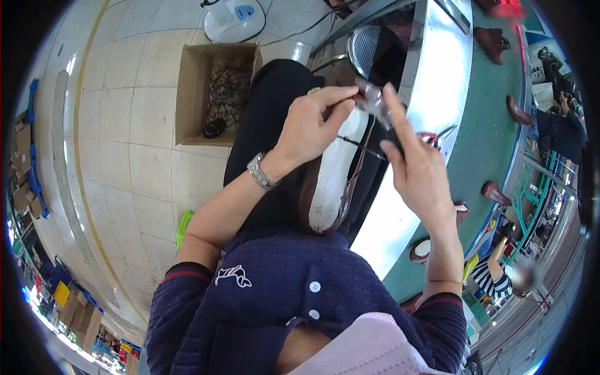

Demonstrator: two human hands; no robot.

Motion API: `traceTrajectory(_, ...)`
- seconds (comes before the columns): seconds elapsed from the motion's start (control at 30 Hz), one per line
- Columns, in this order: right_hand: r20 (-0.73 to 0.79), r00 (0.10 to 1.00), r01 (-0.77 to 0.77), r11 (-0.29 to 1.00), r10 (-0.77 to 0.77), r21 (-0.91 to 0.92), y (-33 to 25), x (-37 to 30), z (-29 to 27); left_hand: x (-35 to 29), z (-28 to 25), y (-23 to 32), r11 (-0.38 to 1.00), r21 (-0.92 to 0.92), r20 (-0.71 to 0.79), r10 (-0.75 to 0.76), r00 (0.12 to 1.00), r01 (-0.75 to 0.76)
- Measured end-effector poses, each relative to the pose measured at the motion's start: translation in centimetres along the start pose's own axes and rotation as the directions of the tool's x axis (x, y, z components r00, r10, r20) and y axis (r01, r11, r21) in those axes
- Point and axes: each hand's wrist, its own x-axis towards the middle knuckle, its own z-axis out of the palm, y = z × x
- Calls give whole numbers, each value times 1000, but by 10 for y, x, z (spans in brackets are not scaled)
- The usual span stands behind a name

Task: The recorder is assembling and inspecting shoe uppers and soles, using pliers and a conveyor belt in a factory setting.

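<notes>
A brown leather shoe [328, 181] lies sole side up across my lap, its white insole board showing and the leather edge folded around it. My left hand [309, 128] is closed at the shoe's far end, thumb and forefinger gripping its edge. In my right hand [420, 172] is a metal tool like pincers [375, 103], smeared by motion, its head close to my left fingertips. A thin dark rod or handle crosses over the insole beside it. My right forefinger stretches along the tool, and the exact grip is partly hidden.
Left of my legs, a cardboard box [187, 94] holds tangled brown scraps. A shiny metal bench edge [431, 81] runs along my right, with a red-handled tool [428, 139] on it. Beyond is a green conveyor [481, 144] carrying brown shoes; other people work past it.
</notes>
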Motion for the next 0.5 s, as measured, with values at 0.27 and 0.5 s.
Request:
traceTrajectory(0.27,-136,984,113,992,-119,-53,9,9,5,-3,0,-5,999,-6,44,31,999,-31)
traceTrajectory(0.5,-520,775,439,898,-360,33,7,18,19,-6,-13,3,993,-51,156,-101,983,110)
